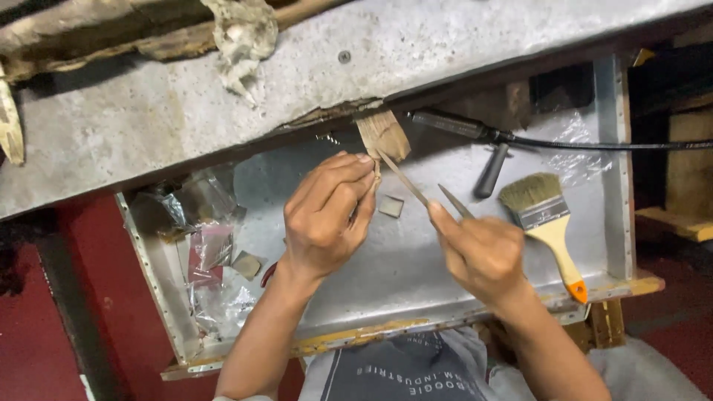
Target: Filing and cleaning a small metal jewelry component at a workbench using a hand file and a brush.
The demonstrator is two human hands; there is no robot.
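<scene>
Two hands working over a metal tray [416, 275]: left hand [327, 215] pinching a small wooden piece [382, 134] at centre-far; right hand [479, 252] gripping thin metal tweezers [416, 189] against it. Paintbrush [546, 223] lying right. Shaping step appears underway; steady pinch needed.

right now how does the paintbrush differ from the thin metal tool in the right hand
The paintbrush lies untouched on the metal tray; the thin metal tool is pinched in the right hand and raised. The paintbrush is broad, with pale bristles and a wooden handle tipped orange; the thin metal tool is slim, grey and pointed. Both lie slanted across the view.
</scene>
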